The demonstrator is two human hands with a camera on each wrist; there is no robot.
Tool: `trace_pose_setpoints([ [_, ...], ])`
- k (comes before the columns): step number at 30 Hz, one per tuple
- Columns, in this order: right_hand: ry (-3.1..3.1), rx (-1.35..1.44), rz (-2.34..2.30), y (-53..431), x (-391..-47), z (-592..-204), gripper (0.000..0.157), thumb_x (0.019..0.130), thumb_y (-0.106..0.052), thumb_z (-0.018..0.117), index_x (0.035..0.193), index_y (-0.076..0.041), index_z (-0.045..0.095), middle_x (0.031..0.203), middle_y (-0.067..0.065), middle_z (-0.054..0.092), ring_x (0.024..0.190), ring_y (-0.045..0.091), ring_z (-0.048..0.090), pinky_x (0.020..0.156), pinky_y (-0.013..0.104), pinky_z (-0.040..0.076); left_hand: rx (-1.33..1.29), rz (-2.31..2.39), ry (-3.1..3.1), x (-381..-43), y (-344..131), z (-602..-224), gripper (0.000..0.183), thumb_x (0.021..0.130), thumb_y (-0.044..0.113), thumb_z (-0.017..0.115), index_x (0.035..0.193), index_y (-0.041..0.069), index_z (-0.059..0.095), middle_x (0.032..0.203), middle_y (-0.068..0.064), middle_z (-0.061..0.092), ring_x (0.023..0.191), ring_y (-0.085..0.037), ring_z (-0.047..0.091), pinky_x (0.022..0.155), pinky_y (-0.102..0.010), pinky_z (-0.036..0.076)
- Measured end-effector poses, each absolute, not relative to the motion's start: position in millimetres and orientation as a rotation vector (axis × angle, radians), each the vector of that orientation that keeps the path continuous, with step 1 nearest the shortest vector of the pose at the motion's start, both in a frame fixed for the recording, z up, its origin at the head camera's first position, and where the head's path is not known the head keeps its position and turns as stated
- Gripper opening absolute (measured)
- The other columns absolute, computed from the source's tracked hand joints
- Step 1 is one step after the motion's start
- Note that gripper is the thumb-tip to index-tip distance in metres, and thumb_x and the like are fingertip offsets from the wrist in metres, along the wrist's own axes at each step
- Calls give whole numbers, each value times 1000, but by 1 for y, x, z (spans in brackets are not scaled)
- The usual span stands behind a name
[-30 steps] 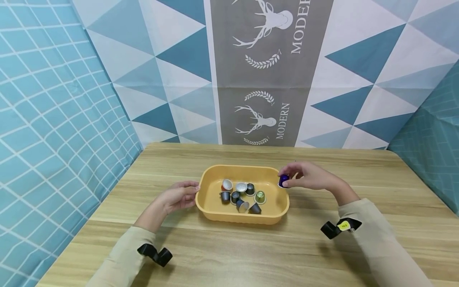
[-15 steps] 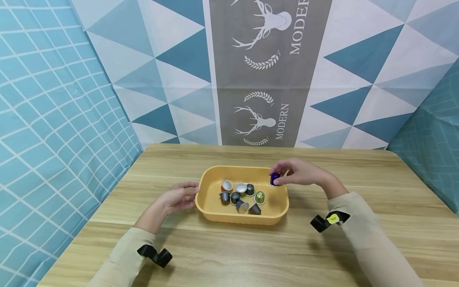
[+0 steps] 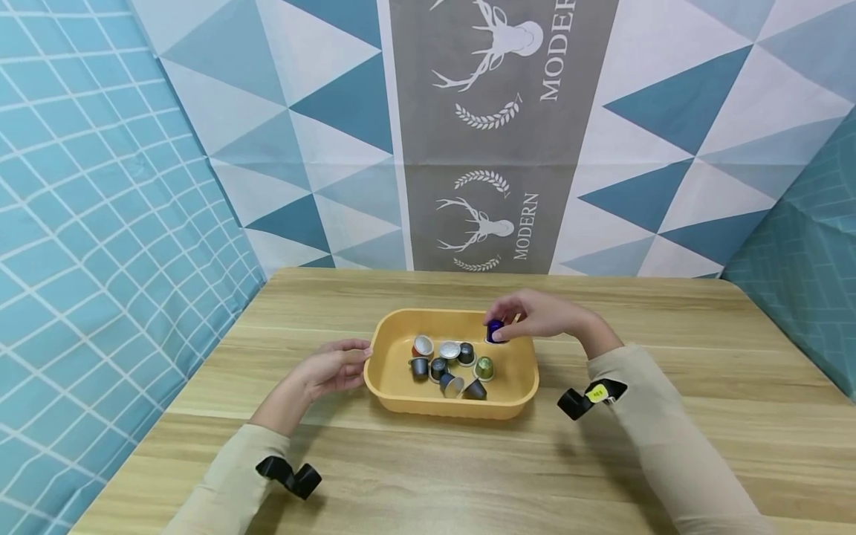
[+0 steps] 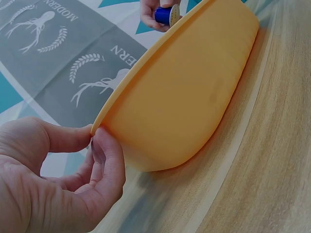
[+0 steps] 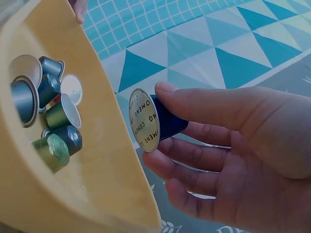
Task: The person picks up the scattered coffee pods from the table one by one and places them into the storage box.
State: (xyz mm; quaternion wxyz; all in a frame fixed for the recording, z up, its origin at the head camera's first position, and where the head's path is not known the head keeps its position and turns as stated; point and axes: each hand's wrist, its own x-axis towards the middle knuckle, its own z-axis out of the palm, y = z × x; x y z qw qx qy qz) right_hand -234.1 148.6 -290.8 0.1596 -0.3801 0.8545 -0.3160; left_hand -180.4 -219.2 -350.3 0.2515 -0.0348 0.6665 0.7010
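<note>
My left hand (image 3: pixel 334 368) pinches the left rim of a yellow-orange plastic tub (image 4: pixel 180 92) between thumb and fingers. Over the tub's back right part, my right hand (image 3: pixel 538 316) holds a dark blue coffee capsule (image 5: pixel 167 116) by its sides. In the right wrist view the capsule's pale foil lid, printed with dark lettering, faces the tub. Inside the tub lie several more coffee capsules: a green one (image 3: pixel 484 368), an orange one with a silver lid (image 3: pixel 423 345), and dark grey or black ones such as the capsule (image 3: pixel 419 368) at the left.
The tub stands on a wood-grain table (image 3: pixel 428 475). Behind the table hangs a patterned cloth (image 3: pixel 321 134) with triangles and deer heads, and a blue grid cloth (image 3: pixel 100 223) is on the left. A black camera strap (image 3: pixel 591 399) sits on the right sleeve.
My right hand has moved left with the blue capsule, from the tub's right rim to over its inside. The left hand and the tub have stayed put.
</note>
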Motion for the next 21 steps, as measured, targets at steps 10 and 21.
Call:
trace_pose_setpoints([
  [10,2406,-1114,-868,131,-243,-285,34,89,-19,68,116,2,62,104,10,69,94,15,62,86,29,53,-85,1897,1812,-181,-219,-349,26,98,12,52,121,3,44,83,5,66,72,-4,64,64,-16,55],
  [21,2347,-1057,-786,120,-251,-285,34,88,-18,69,115,1,62,103,8,70,94,14,64,87,27,53,-87,1899,1810,-181,-220,-350,26,97,12,53,120,3,45,82,5,65,72,-4,63,63,-17,55],
])
